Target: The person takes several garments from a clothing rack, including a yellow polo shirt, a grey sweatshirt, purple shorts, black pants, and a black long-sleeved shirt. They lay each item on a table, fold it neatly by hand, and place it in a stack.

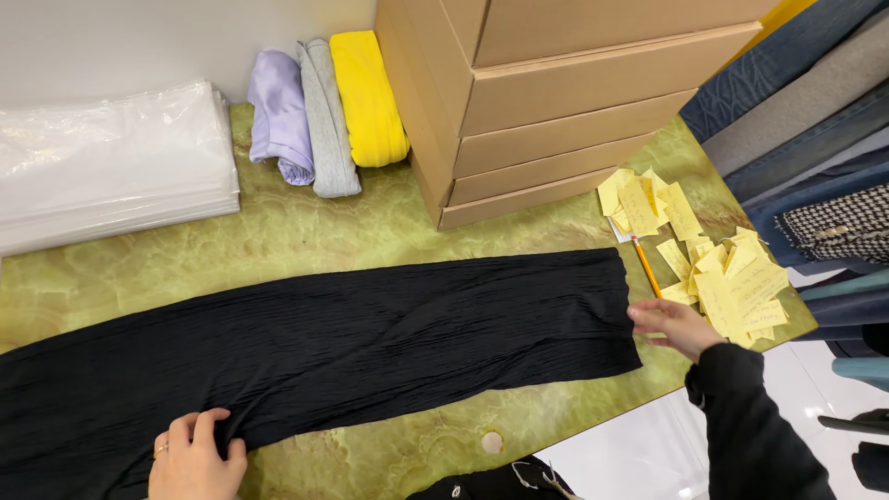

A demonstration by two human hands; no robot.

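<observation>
Two hands work one black crinkled cloth (324, 343) spread flat across the green marbled desk (306, 231). Left hand (193, 456) presses its near edge, grip pinching a fold — right hand (669, 326) touches the cloth's far end, fingers loosely spread, just beside yellow notes (713, 259) and a pencil (646, 266).

Green marbled table (306, 231) w/ stack of clear plastic bags (111, 162) at left; 3 rolled garments by wall: lilac (280, 116), grey (326, 120), yellow (368, 97). Cardboard boxes (556, 102) stacked centre. Yellow sticky notes (722, 268) + orange pencil (646, 267) at right; hanging clothes (815, 148) beyond.
</observation>
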